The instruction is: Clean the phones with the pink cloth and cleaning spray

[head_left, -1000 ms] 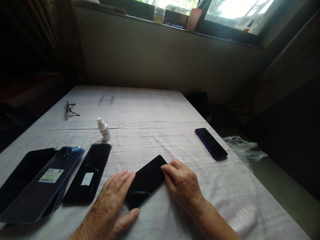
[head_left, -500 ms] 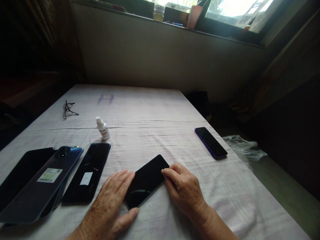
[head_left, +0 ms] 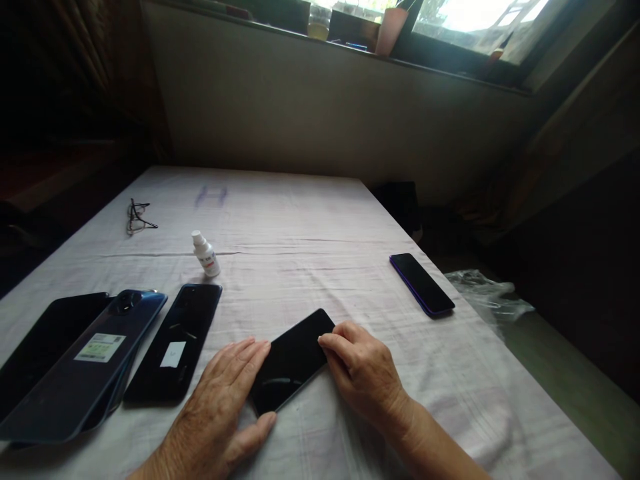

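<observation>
A black smartphone [head_left: 295,360] lies screen up and slanted on the bedsheet in front of me. My left hand [head_left: 225,393] grips its near left end, fingers along the upper edge and thumb by the lower corner. At the phone's right edge, my right hand [head_left: 363,367] is closed, with thumb and forefinger pinched together over the screen's rim. Whatever sits between those fingertips is too small or hidden to make out. To the left of my left hand lies a dark phone [head_left: 195,327], back up, with a white sticker.
Several stacked phones, the top one a blue-grey phone [head_left: 75,387] with a label, lie at left. Behind stand a white bottle [head_left: 206,255] and eyeglasses [head_left: 136,217]. A purple-edged phone [head_left: 423,285] rests near the right edge, beyond which clear plastic [head_left: 487,293] lies lower down.
My right hand has shifted slightly left along the phone's right end, still pinched. My left hand and the phone stay almost in place.
</observation>
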Demonstrator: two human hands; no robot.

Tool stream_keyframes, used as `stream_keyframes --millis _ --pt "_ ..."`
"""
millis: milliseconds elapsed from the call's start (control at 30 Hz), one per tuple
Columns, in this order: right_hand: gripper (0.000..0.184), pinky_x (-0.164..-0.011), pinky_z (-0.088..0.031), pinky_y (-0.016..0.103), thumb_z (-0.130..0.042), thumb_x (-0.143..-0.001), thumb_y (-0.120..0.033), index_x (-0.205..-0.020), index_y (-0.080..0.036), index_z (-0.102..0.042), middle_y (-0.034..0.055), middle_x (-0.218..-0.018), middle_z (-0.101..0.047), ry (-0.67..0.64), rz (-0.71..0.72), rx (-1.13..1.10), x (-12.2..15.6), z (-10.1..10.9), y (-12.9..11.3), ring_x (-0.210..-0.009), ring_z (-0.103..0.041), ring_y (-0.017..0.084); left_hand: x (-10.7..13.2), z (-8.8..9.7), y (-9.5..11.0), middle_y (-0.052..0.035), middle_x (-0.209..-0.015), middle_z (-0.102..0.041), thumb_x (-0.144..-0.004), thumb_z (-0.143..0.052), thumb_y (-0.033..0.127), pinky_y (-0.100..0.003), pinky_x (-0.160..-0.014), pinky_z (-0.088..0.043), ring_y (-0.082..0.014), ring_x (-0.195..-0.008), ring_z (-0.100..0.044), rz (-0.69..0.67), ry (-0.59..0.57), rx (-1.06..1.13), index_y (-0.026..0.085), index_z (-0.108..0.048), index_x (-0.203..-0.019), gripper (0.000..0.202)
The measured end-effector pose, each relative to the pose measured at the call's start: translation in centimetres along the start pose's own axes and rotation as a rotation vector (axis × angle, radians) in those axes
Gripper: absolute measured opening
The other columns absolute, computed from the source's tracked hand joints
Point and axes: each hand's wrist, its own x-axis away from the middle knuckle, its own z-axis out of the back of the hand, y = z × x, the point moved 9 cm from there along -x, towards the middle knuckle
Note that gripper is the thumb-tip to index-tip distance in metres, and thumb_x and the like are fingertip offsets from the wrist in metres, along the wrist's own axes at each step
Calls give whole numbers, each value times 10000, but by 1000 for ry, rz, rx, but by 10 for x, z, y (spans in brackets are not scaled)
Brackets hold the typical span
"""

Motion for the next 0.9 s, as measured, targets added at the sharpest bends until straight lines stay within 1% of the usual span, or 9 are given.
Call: stream_keyframes --millis 133,233,333,467,567,767,900 --pt "188 -680 -425 245 -582 -889 -103 -925 -233 -713 19 -848 -646 3 -36 60 -15 -6 9 -760 -604 159 0 1 -1 -99 -1483 -569 -851 -636 348 -445 -1144 -431 -304 -1346 -549 2 -2 -8 218 -340 -1551 771" --pt "190 -689 -426 248 -579 -890 -108 -920 -236 -716 19 -858 -653 6 -45 67 -18 -7 12 -771 -608 161 0 1 1 -97 -1484 -567 -859 -636 348 -432 -1154 -418 -290 -1357 -536 -17 -13 -21 205 -344 -1548 762" --pt "198 -682 -424 248 -570 -889 -102 -923 -230 -717 20 -856 -649 -9 -35 49 -12 -4 11 -765 -609 159 0 0 2 -85 -1499 -553 -877 -610 334 -423 -1172 -392 -276 -1386 -505 -10 -18 -21 200 -331 -1558 748" --pt "206 -670 -413 242 -546 -922 -114 -922 -230 -717 14 -832 -636 -35 -40 31 -3 1 9 -736 -599 147 0 -1 2 -86 -1502 -551 -871 -612 310 -429 -1175 -390 -285 -1388 -501 -8 -19 -14 199 -319 -1566 763" --pt "203 -664 -402 241 -561 -904 -107 -918 -236 -717 11 -840 -641 -43 -37 49 -8 -1 8 -738 -595 147 0 -2 1 -88 -1502 -553 -862 -612 310 -439 -1175 -389 -290 -1387 -502 -9 -28 -10 204 -323 -1564 767" --pt "177 -659 -391 243 -587 -895 -112 -896 -229 -720 16 -837 -644 -44 -2 61 -28 -13 3 -743 -588 153 1 -4 0 -83 -1502 -551 -850 -617 322 -432 -1185 -375 -283 -1387 -502 -2 -20 -2 199 -341 -1554 766" --pt "181 -665 -391 241 -580 -899 -112 -908 -228 -719 17 -840 -641 -34 22 43 -21 -11 0 -740 -586 151 1 -4 0 -85 -1503 -549 -851 -633 326 -434 -1178 -387 -287 -1385 -504 5 -30 7 199 -332 -1562 783"
